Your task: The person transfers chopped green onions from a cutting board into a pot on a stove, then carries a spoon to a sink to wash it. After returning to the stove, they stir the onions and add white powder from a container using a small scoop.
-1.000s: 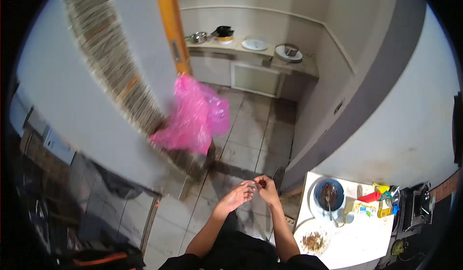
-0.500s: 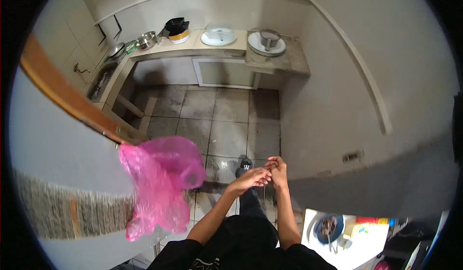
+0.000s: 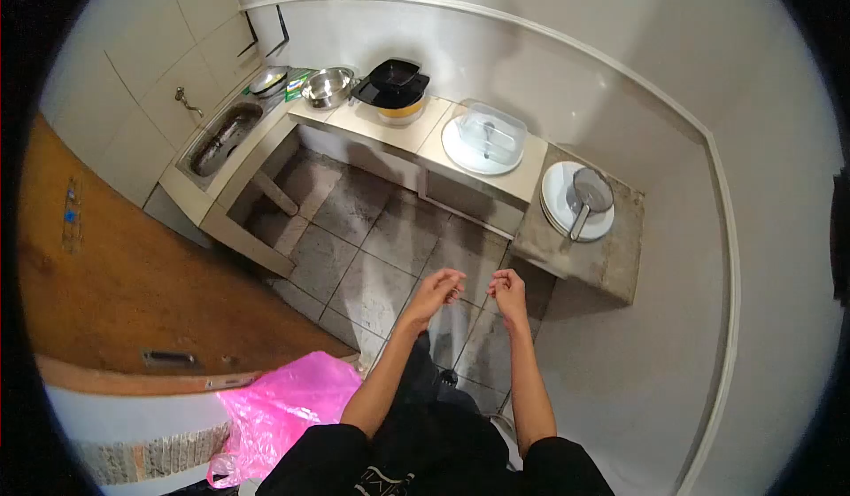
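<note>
My left hand [image 3: 436, 294] is held out in front of my body above the tiled floor, its fingers loosely bent. A short gap to its right, my right hand [image 3: 507, 296] is raised at about the same height, fingers also half curled. Nothing shows in either hand, and they touch no object. Ahead on the counter, a strainer [image 3: 591, 190] with a handle rests on stacked white plates [image 3: 558, 197]. Left of these, a clear plastic container [image 3: 496, 133] sits on a white plate [image 3: 460, 155].
Black cookware [image 3: 391, 89] and a steel pot [image 3: 328, 87] stand farther left along the tiled counter [image 3: 372, 133]. The sink [image 3: 226, 142] lies below a tap [image 3: 187, 102]. At left are a wooden door [image 3: 115, 275] and a pink plastic bag [image 3: 297, 403].
My view has moved forward into the kitchen, so the counter appears nearer and the pink bag lower. My hands, touching or close together before, are now apart. The side table has left view.
</note>
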A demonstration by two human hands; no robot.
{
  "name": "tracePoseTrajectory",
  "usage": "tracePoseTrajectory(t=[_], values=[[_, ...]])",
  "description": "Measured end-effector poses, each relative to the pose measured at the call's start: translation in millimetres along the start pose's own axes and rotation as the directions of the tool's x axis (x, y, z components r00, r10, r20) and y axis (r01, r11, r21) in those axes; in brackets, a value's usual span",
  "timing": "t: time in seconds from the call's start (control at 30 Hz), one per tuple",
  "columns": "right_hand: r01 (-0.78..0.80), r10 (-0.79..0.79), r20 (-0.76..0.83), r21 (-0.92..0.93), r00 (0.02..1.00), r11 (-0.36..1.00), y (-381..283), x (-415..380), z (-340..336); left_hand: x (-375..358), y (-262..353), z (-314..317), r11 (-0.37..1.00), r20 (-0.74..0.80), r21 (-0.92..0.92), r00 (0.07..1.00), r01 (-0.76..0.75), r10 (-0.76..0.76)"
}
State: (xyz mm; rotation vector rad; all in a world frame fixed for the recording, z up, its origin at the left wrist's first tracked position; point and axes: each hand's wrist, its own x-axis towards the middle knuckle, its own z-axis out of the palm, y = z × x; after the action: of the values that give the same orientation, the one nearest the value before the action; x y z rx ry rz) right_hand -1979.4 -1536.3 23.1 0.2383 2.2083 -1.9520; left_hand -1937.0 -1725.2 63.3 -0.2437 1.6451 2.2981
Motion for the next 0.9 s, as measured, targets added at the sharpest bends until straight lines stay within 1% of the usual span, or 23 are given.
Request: tracePoseTrajectory(t=[0.03, 0.1, 0.17, 0.2, 0.23, 0.27, 0.3, 0.33, 0.37, 0.4, 0.43, 0.5, 0.53, 0.57, 0.6, 0.63, 0.67, 0.73, 0.77, 0.8, 0.83, 0.87, 0.9], values=[[0.014, -0.014, 0.022, 0.003, 1.0, 1.0, -5, 16, 3, 19, 8, -6, 1.0, -0.001, -0.001, 1.0, 0.002, -0.002], [0.025, -0.025, 0.026, 0.006, 0.999, 1.0, -16, 44, 8, 56, 28, -16, 0.999, -0.066, -0.028, 0.997, -0.032, 0.03], [0.009, -0.008, 0.029, -0.019, 1.0, 1.0, -23, 67, 13, 98, 40, -28, 0.999, -0.059, -0.005, 0.997, -0.051, 0.051], [-0.043, 0.042, 0.025, 0.049, 0.999, 0.998, -21, 84, 14, 123, 43, -37, 0.996, -0.047, 0.031, 0.995, -0.089, 0.09], [-0.048, 0.047, 0.017, 0.044, 0.999, 0.998, -19, 100, 15, 146, 45, -46, 0.99, -0.037, 0.064, 0.991, -0.123, 0.126], [-0.036, 0.036, -0.018, 0.036, 0.999, 0.999, -19, 114, 16, 163, 56, -52, 0.99, -0.071, 0.067, 0.989, -0.122, 0.126], [-0.024, 0.025, -0.054, 0.028, 0.998, 0.999, -19, 127, 19, 181, 58, -63, 0.992, -0.067, 0.064, 0.991, -0.108, 0.112], [-0.03, 0.029, -0.059, -0.014, 0.998, 0.999, -23, 142, 20, 202, 60, -79, 0.993, -0.147, 0.024, 0.983, -0.112, 0.114], [-0.02, 0.019, -0.059, -0.019, 0.998, 1.0, -25, 162, 25, 228, 65, -97, 0.991, -0.229, -0.015, 0.966, -0.131, 0.124], [-0.071, 0.07, -0.037, -0.032, 0.997, 0.997, -22, 180, 30, 250, 66, -120, 0.989, -0.373, 0.056, 0.916, -0.138, 0.149], [-0.127, 0.126, -0.013, -0.05, 0.992, 0.991, -19, 196, 35, 268, 68, -148, 0.985, -0.479, 0.085, 0.861, -0.15, 0.172], [-0.184, 0.184, 0.035, 0.007, 0.982, 0.983, -24, 227, 62, 308, 68, -222, 0.975, -0.669, 0.171, 0.71, -0.143, 0.222], [-0.193, 0.191, 0.087, 0.012, 0.978, 0.981, -36, 241, 81, 325, 69, -263, 0.966, -0.743, 0.228, 0.62, -0.12, 0.252], [-0.198, 0.197, 0.108, -0.002, 0.975, 0.98, -43, 256, 102, 336, 82, -294, 0.934, -0.802, 0.355, 0.501, -0.036, 0.324], [-0.203, 0.194, 0.167, 0.036, 0.967, 0.979, -48, 268, 125, 348, 97, -322, 0.885, -0.834, 0.46, 0.378, 0.073, 0.403], [-0.213, 0.192, 0.227, 0.073, 0.955, 0.974, -50, 280, 146, 364, 105, -348, 0.872, -0.823, 0.487, 0.357, 0.042, 0.442], [-0.223, 0.201, 0.249, 0.064, 0.947, 0.973, -48, 289, 166, 380, 112, -372, 0.855, -0.808, 0.518, 0.336, 0.014, 0.484], [-0.204, 0.148, 0.344, 0.132, 0.927, 0.97, -44, 306, 202, 402, 133, -403, 0.805, -0.736, 0.59, 0.448, 0.059, 0.507], [-0.211, 0.153, 0.367, 0.123, 0.918, 0.97, -46, 311, 217, 417, 133, -421, 0.756, -0.671, 0.653, 0.482, 0.027, 0.563], [-0.216, 0.169, 0.406, 0.071, 0.898, 0.974, -54, 314, 229, 426, 145, -425, 0.695, -0.586, 0.717, 0.491, -0.058, 0.645], [-0.213, 0.182, 0.441, 0.021, 0.879, 0.977, -62, 317, 241, 432, 157, -429, 0.698, -0.575, 0.715, 0.602, 0.041, 0.554], [-0.276, 0.245, 0.432, 0.009, 0.868, 0.961, -75, 316, 250, 436, 169, -425, 0.537, -0.51, 0.833, 0.557, 0.13, 0.656], [-0.278, 0.249, 0.439, 0.002, 0.863, 0.961, -78, 317, 254, 440, 174, -423, 0.357, -0.422, 0.906, 0.528, 0.226, 0.737]])
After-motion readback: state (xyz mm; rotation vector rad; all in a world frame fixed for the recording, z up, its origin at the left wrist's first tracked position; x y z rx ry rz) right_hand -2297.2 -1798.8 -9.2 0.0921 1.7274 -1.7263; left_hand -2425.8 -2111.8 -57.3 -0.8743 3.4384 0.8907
